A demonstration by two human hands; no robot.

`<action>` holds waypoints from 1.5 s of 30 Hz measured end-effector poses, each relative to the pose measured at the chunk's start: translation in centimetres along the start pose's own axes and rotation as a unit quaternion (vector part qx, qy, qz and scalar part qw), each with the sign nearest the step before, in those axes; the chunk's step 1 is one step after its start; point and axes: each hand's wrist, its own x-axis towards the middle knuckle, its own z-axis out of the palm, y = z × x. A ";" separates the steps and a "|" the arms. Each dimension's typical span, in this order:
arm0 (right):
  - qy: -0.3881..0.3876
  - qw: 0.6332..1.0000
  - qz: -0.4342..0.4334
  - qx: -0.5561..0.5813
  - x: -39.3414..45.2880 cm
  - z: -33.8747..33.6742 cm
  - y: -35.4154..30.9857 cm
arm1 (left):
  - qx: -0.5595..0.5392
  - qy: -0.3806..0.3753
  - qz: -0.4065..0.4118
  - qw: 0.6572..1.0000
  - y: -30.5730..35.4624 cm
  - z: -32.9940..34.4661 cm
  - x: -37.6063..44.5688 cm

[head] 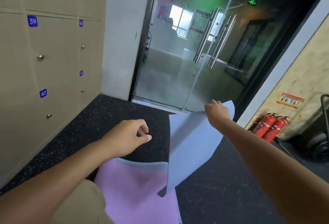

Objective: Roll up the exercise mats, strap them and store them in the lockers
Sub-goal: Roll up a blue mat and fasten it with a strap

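1. Nearest to me, the exercise mat (pixel 135 188) lies on the dark speckled floor (pixel 231 179), its purple face up just beside my beige trouser leg (pixel 83 204).
2. The far part of the mat is lifted and folded back, so its pale blue underside (pixel 192 140) stands up and curves over the floor.
3. My left hand (pixel 130 134) hovers above the floor, just left of the raised blue flap and not touching it. Its fingers (pixel 142 131) are curled in toward the thumb; something small and reddish shows between them, but I cannot tell what it is or whether I hold it.
4. My right hand (pixel 216 110) is farther out, its fingers clamped on the top edge of the lifted flap near its far corner.
5. To my left runs the wall of beige lockers (pixel 53 54), doors closed, with blue number tags 39 and 42 and small round knobs.
6. To my right, two red fire extinguishers (pixel 270 126) stand against the wall beneath a red and yellow sign.
7. Farthest ahead are the glass doors (pixel 204 46) with long metal handles.
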 end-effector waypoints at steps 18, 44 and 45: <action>0.346 0.855 -0.300 0.246 -5.7 -6.2 -16.4 | 0.242 0.165 0.099 0.951 -1.7 -8.0 -2.2; -0.015 0.705 -0.406 0.581 -27.9 -3.0 -18.0 | 0.178 0.193 -0.007 0.965 -6.7 -4.6 -29.0; -0.014 0.699 -0.407 0.588 -28.6 -3.0 -18.1 | 0.180 0.194 -0.013 0.964 -6.5 -4.6 -29.8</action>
